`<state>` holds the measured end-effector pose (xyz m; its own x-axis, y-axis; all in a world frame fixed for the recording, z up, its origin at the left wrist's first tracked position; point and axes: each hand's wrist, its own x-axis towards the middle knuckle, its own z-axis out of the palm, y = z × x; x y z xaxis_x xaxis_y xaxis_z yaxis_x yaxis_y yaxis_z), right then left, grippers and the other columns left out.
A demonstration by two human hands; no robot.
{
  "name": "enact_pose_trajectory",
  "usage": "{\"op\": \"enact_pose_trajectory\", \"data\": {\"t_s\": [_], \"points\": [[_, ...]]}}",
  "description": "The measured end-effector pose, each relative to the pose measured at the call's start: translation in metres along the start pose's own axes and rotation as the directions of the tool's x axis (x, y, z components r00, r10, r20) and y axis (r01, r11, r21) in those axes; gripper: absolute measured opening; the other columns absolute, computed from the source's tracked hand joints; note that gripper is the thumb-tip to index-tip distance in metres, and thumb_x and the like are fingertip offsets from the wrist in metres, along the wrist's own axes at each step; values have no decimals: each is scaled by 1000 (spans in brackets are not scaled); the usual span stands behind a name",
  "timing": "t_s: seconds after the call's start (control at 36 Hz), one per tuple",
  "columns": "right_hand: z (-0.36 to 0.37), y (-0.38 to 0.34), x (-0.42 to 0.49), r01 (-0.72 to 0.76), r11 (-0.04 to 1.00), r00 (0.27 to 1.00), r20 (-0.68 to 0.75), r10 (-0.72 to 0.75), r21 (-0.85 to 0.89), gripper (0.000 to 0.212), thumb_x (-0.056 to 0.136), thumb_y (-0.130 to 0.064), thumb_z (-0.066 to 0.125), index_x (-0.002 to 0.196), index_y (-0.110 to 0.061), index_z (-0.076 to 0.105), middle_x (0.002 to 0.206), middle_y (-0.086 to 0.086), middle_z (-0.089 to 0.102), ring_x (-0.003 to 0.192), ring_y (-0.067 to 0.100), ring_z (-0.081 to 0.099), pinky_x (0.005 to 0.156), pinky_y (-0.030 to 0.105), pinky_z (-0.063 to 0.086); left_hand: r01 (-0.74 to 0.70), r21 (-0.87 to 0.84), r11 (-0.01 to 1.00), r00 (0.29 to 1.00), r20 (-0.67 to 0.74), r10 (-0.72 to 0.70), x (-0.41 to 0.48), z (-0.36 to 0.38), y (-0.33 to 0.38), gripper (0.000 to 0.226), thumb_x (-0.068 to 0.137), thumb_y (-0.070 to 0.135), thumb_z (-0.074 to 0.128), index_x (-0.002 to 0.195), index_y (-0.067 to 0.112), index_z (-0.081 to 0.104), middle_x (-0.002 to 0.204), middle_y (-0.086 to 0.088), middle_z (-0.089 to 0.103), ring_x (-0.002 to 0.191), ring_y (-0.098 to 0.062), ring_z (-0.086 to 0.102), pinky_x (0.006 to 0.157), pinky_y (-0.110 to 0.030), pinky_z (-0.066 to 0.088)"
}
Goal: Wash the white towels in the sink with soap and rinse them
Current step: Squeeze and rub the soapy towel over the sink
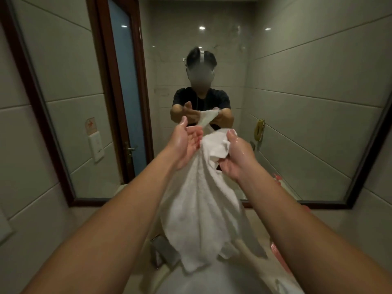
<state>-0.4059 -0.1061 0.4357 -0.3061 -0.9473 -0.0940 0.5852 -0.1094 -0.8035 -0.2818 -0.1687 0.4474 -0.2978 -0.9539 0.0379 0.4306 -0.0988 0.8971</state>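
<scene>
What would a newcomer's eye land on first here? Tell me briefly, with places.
First, the wet white terry towel hanging in mid-frame above the pale sink basin, gripped at its top by the right hand. The left hand sits open beside it. Behind, the dark wood-framed wall mirror reflects the scene.

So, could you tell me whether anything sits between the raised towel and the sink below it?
Nothing visible does. The white towel, gripped at the top by the right hand with the open left hand beside it, hangs straight above the sink.
</scene>
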Motion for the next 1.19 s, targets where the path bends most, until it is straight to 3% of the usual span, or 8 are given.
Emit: {"op": "enact_pose_trajectory", "data": {"t_s": [0.11,0.22,0.42,0.64,0.78,0.86,0.97,1.19], "points": [[17,-7,2,11,991,1000,-20,-9,135,46,115,-32,44,146,2,47,110,23,70,97,36,72,77,47,60,-199,312,929,964,-108,243,-25,-5,-13,63,111,59,29,141,8,54,128,-10,63,106,-15,63,99,-37,51],[27,-10,6,23,981,1000,11,-25,195,50,116,-33,38,153,1,40,131,27,64,108,38,68,102,53,54,-328,668,668,880,-40,473,-54,-12,-50,41,112,53,33,132,23,51,134,1,44,100,7,46,81,-14,35],[18,8,7,-35,971,999,48,25,236,54,116,-38,35,153,2,38,121,29,62,116,41,64,110,54,47,-260,765,590,863,-89,497,-42,-14,-107,68,100,76,17,128,24,51,123,0,52,113,-21,56,98,-51,51],[20,-26,-7,-24,943,984,176,-37,333,57,117,-36,34,156,6,34,131,34,61,102,41,68,81,50,57,-421,709,565,740,-92,666,-22,-10,-114,38,107,55,22,92,27,42,80,6,50,69,-4,49,63,-36,43],[-5,-48,11,104,977,994,-14,-108,-189,39,115,-34,43,124,1,57,121,22,68,94,34,74,61,42,65,-516,613,599,708,-88,700,-8,14,-48,40,117,29,30,84,20,51,72,5,52,60,10,54,57,-11,41],[-29,-46,18,169,576,969,29,-244,-800,54,114,-46,39,103,0,64,90,19,73,72,30,76,68,44,66,-501,665,554,737,-7,675,11,16,-16,48,117,36,31,81,16,56,71,0,56,58,3,54,53,-12,39],[-46,-36,22,185,92,880,124,-458,-978,66,112,-53,39,73,-5,64,66,7,63,62,27,64,58,33,45,-463,704,539,782,37,622,27,19,4,54,116,44,30,81,15,60,75,-1,61,67,-8,56,61,-27,41],[-43,9,25,586,301,678,252,-691,-752,45,110,-45,49,72,-21,51,75,-7,53,65,4,45,63,30,39,-417,632,653,872,76,484,30,33,4,74,110,59,38,97,-6,70,67,-9,61,58,-10,53,61,-31,42]]}}
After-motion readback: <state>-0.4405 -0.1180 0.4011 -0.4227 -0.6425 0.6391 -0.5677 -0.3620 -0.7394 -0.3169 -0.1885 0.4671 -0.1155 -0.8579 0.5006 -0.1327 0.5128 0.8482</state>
